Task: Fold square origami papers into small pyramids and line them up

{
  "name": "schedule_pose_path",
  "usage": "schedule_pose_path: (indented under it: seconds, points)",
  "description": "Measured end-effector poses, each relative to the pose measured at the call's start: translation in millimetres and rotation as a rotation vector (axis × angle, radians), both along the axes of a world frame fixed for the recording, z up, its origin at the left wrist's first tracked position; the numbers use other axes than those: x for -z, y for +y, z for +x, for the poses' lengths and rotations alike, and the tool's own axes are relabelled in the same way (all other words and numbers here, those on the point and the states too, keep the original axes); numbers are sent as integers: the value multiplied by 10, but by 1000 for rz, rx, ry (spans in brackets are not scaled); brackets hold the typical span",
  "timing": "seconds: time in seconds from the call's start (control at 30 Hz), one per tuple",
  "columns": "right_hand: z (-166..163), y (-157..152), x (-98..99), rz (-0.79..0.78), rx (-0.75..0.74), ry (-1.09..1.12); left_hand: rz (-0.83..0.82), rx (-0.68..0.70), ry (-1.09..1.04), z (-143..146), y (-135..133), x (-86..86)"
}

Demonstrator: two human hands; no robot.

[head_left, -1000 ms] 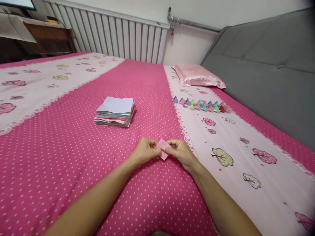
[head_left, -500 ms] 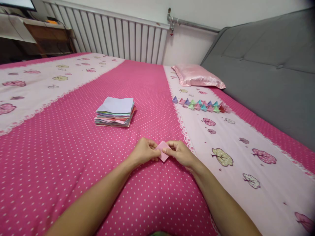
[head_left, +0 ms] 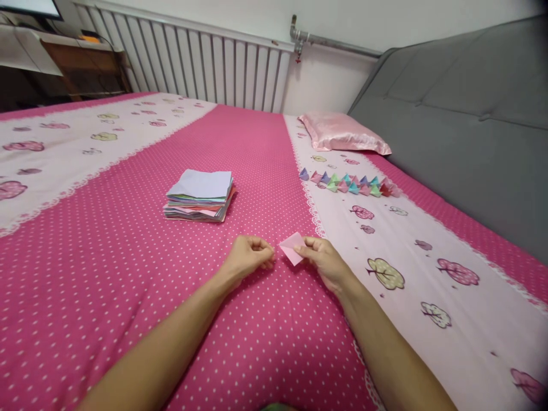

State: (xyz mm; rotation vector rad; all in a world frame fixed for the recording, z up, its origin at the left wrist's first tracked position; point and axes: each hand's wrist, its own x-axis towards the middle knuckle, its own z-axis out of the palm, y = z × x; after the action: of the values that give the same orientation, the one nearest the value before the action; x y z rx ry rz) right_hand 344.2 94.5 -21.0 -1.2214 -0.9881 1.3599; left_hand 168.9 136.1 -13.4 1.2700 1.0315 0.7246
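A small folded pink paper (head_left: 292, 248) is pinched at its right corner by my right hand (head_left: 326, 260), just above the pink dotted bedspread (head_left: 128, 257). My left hand (head_left: 249, 255) rests beside it with its fingers curled in and nothing in them, a small gap away from the paper. A stack of coloured square papers (head_left: 200, 195) lies further out to the left. A row of several small folded paper pieces (head_left: 349, 184) in mixed colours lies on the pale strip of the bedspread to the right.
A pink satin pillow (head_left: 342, 132) lies at the head of the bed by the grey padded headboard (head_left: 462, 131). A white radiator (head_left: 192, 60) lines the far wall. A dark wooden desk (head_left: 85, 68) stands at the far left.
My left hand has let go of the pink paper and drawn slightly left. My right hand has carried the paper a little right and away from me.
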Motion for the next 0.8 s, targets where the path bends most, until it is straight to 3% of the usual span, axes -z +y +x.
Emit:
schedule_pose_path:
  seconds: [0.13,0.33,0.57,0.8]
  points:
    - [-161,-14,43,35,42,96,-72,125,-174,65,-86,-15]
    - [-336,-65,72,39,72,123,-19,75,-277,85,-83,57]
    - [-280,-76,32,131,45,-10,31,38,-179,55,-67,55]
    - [-187,-76,-8,161,-97,-141,77,143,-19,14,-68,48]
